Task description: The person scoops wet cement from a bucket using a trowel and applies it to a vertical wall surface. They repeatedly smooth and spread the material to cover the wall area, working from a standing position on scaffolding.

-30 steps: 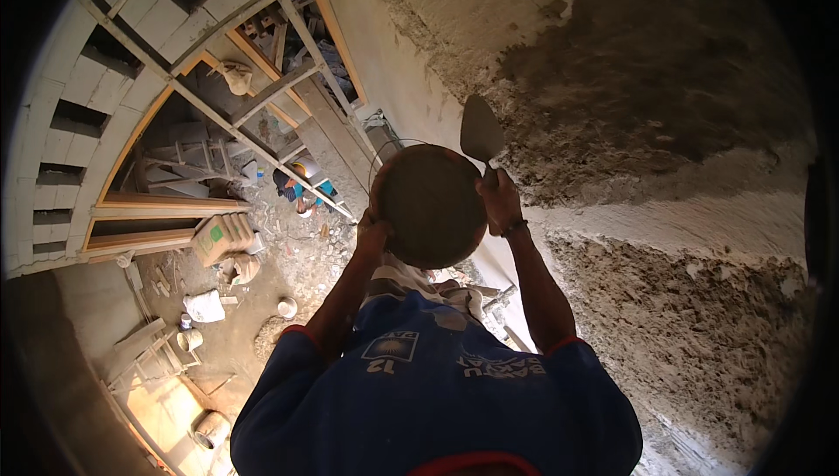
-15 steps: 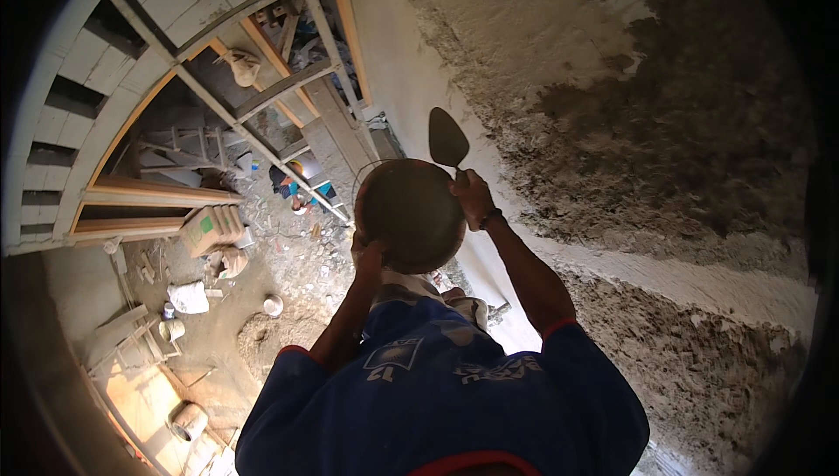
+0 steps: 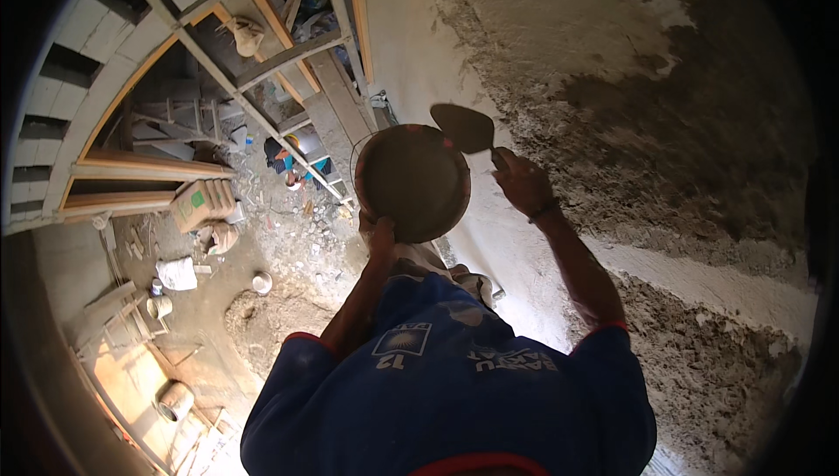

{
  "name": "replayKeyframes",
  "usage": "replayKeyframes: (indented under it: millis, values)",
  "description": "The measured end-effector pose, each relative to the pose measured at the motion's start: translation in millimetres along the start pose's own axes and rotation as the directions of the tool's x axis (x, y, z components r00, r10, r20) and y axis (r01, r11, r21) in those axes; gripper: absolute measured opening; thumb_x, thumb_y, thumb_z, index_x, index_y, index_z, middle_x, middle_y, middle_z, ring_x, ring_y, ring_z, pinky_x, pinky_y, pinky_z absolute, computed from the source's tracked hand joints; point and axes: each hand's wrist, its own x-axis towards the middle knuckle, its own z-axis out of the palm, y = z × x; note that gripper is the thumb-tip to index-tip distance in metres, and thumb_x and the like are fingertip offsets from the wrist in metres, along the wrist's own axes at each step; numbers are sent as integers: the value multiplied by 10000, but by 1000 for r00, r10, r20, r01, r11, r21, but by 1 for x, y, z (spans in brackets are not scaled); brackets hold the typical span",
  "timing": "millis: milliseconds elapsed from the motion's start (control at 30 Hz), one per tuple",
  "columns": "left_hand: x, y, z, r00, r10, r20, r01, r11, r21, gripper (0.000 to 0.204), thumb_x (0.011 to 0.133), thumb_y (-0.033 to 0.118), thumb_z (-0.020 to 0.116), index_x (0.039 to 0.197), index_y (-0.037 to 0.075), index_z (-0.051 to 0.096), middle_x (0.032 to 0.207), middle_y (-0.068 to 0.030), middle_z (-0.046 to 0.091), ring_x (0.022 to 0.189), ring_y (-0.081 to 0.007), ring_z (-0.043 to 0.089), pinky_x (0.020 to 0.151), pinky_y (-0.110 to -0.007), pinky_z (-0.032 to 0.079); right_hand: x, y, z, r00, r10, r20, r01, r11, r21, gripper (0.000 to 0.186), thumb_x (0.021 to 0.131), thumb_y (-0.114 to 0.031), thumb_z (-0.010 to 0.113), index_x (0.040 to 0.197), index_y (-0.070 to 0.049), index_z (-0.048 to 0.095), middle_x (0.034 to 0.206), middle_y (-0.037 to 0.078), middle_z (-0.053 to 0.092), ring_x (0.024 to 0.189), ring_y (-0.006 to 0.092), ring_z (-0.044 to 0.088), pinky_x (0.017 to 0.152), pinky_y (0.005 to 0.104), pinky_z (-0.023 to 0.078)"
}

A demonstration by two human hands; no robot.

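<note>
Pale lettering [image 3: 516, 361] and a square emblem [image 3: 402, 339] mark your blue shirt [image 3: 437, 415]. Past it, your left hand [image 3: 377, 236] grips the bucket [image 3: 461, 205] low on its near side, in front of you, seemingly keeping its mouth up so the grey mix [image 3: 411, 183] won't spill. Your right hand [image 3: 524, 183] has its fingers closed round the handle of the trowel [image 3: 468, 131], leaving the blade free by the rim; whether they touch is unclear. Far below, stacked sacks [image 3: 218, 205] bear a green mark [image 3: 197, 199].

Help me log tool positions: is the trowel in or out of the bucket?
Out. The right hand holds the trowel, its whole blade visible beside the bucket's rim; whether they touch, I cannot tell.
</note>
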Motion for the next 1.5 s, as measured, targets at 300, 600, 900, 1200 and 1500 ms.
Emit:
replayKeyframes:
  millis: [300, 600, 900, 1200, 1500]
  values:
    - [-4, 7, 17, 996, -33, -82, 34, 999, 8, 579, 656, 56, 547, 1226, 8, 462, 1083, -118, 558, 956, -240, 556, 826, -351, 482, -4, -21, -5, 976, -193, 96, 216, 861, -460, 166, 912, -217, 499, 1001, -117, 595, 775, 144, 615, 701, 303, 621, 628, 432, 521]
    - [-3, 5, 22, 997, -22, -72, 24, 999, 21, 594, 649, 29, 551, 1238, 9, 476, 1005, -103, 584, 810, -192, 557, 690, -306, 478, -13, -27, 103, 920, -95, 380, 130, 989, -66, 341, 887, -376, 514, 1117, -132, 576, 985, 186, 655, 853, 353, 656, 733, 479, 531]
    - [-3, 6, 19, 999, -30, -16, 30, 998, 50, 575, 666, 42, 554, 1236, 18, 475, 1055, -119, 569, 914, -229, 568, 752, -336, 508, -50, -13, 108, 989, -94, 115, 89, 995, 53, 444, 877, -417, 589, 1170, -85, 592, 1092, 157, 652, 965, 343, 638, 813, 448, 526]
    - [1, -6, 23, 998, 9, 56, -9, 1000, 10, 559, 692, 7, 567, 1244, 9, 476, 1073, -101, 582, 917, -210, 591, 780, -321, 510, -62, -2, 95, 990, -9, 141, -10, 991, 135, 475, 854, -405, 607, 1196, -80, 562, 1011, 192, 662, 944, 376, 632, 817, 472, 510]
    - [-10, 6, 32, 994, 17, 104, -13, 999, -45, 590, 683, 32, 572, 1264, 6, 478, 1149, -115, 573, 1042, -233, 556, 889, -333, 462, -61, -33, -12, 974, 76, 214, -107, 985, 138, 488, 788, -300, 699, 1189, -82, 526, 976, 185, 655, 931, 387, 627, 782, 488, 508]
